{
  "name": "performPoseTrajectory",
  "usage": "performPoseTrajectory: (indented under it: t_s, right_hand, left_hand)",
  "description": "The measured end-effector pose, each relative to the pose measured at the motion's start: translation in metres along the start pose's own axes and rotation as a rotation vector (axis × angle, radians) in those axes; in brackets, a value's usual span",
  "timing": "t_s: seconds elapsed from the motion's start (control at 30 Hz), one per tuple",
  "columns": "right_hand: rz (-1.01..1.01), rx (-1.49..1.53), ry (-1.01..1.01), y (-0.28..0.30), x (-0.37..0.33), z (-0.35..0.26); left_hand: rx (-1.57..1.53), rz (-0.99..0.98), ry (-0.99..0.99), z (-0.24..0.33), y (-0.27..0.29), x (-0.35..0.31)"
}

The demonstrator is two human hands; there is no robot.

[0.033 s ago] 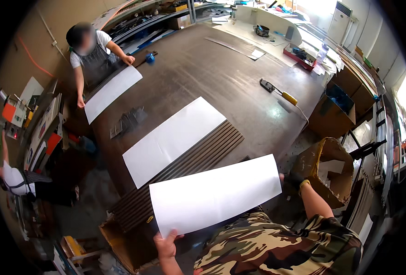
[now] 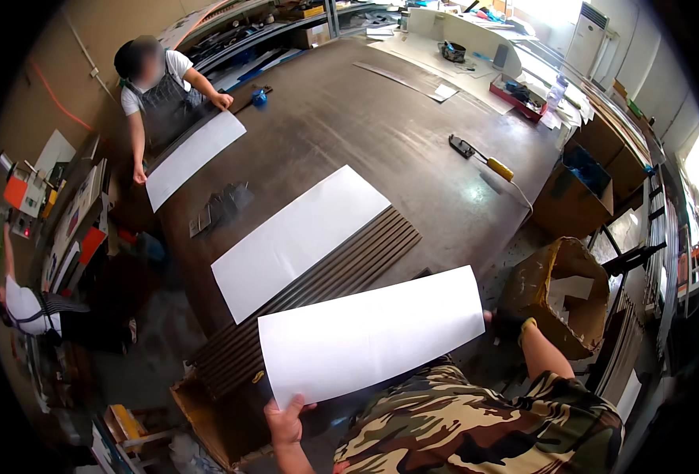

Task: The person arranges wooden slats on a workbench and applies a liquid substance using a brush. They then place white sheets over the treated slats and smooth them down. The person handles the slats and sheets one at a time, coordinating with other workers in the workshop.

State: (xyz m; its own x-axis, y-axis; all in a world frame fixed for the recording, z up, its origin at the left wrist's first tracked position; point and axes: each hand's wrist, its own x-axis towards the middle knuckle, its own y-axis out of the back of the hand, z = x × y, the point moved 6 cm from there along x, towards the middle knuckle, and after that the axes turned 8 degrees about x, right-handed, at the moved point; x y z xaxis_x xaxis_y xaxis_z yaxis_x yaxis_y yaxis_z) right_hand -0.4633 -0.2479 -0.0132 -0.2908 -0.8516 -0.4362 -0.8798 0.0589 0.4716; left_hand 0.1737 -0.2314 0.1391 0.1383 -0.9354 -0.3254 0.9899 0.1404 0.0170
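Observation:
A long white sheet (image 2: 373, 336), slightly bowed, is held up in front of me above the near edge of the table. My left hand (image 2: 289, 419) grips its lower left corner, thumb on top and fingers underneath. At the sheet's right end is my right hand (image 2: 506, 322), in a dark glove, closed on the edge; most of its fingers are hidden. Beyond it, another white sheet (image 2: 302, 237) lies on the table, along a row of dark, narrow strips (image 2: 365, 257). Part of that row passes behind the sheet I hold.
Across the large brown table (image 2: 326, 103), a co-worker (image 2: 160, 95) holds another white sheet (image 2: 195, 162) with both hands. Thin dark pieces (image 2: 221, 207) and a yellow-handled tool with a cord (image 2: 484, 158) lie on the table. Cardboard boxes (image 2: 523, 296) stand at right.

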Motion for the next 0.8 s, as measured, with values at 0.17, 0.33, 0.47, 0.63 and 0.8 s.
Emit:
performPoseTrajectory:
  t_s: [0.17,0.33,0.47,0.63,0.8]
  right_hand:
    - [-0.367,0.438,-0.243,-0.035,-0.071,-0.027]
    - [-0.330,0.744,-0.069,0.004,-0.040,-0.115]
    - [-0.380,0.796,-0.133,-0.004,0.001,-0.199]
    - [-0.331,0.753,-0.097,-0.044,0.090,-0.240]
    - [-0.161,0.950,-0.015,-0.100,0.192,-0.322]
  left_hand:
    - [1.076,-0.070,-0.499,0.048,-0.001,-0.011]
    - [1.202,0.070,-0.606,0.104,0.006,-0.025]
    - [1.225,0.087,-0.641,0.083,0.026,-0.025]
    - [1.137,0.086,-0.301,0.028,0.071,0.017]
    - [0.163,0.233,-0.136,0.061,0.067,0.115]
